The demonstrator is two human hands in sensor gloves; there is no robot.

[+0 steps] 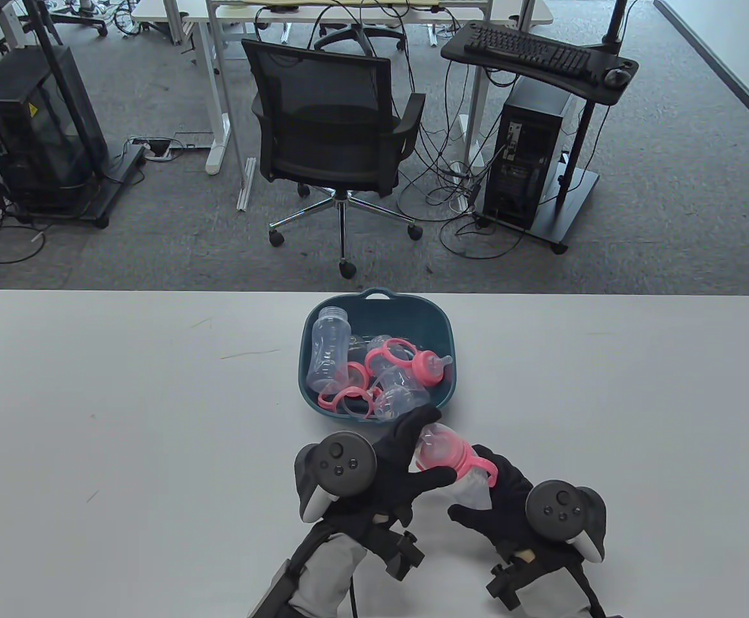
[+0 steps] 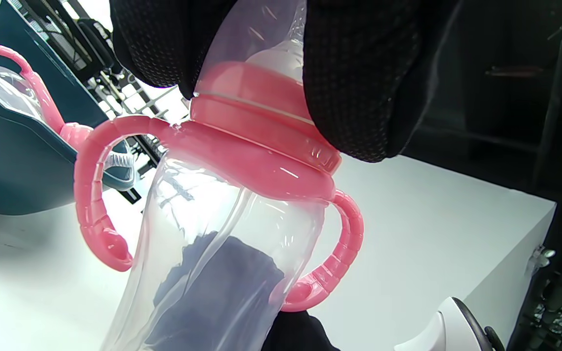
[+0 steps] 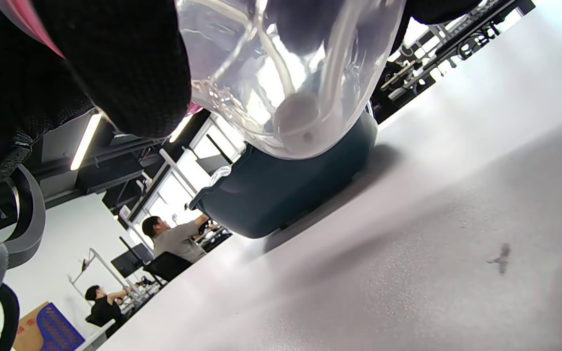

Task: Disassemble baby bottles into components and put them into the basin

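A clear baby bottle (image 1: pixel 458 467) with a pink collar and two pink handles is held above the table, just in front of the dark teal basin (image 1: pixel 442 325). My left hand (image 1: pixel 416 454) grips its clear cap at the top end; in the left wrist view the fingers (image 2: pixel 359 73) wrap the cap above the pink collar (image 2: pixel 261 141). My right hand (image 1: pixel 497 499) holds the bottle's body from below; the clear bottle (image 3: pixel 286 73) fills the top of the right wrist view. The basin holds a clear bottle body (image 1: pixel 328 347) and several pink rings, handles and nipple parts (image 1: pixel 406 367).
The basin (image 3: pixel 281 195) stands mid-table, near the far edge. Beyond the table stand an office chair (image 1: pixel 332 129), a computer tower (image 1: pixel 529 161) and a keyboard stand. Two people sit at desks in the background of the right wrist view.
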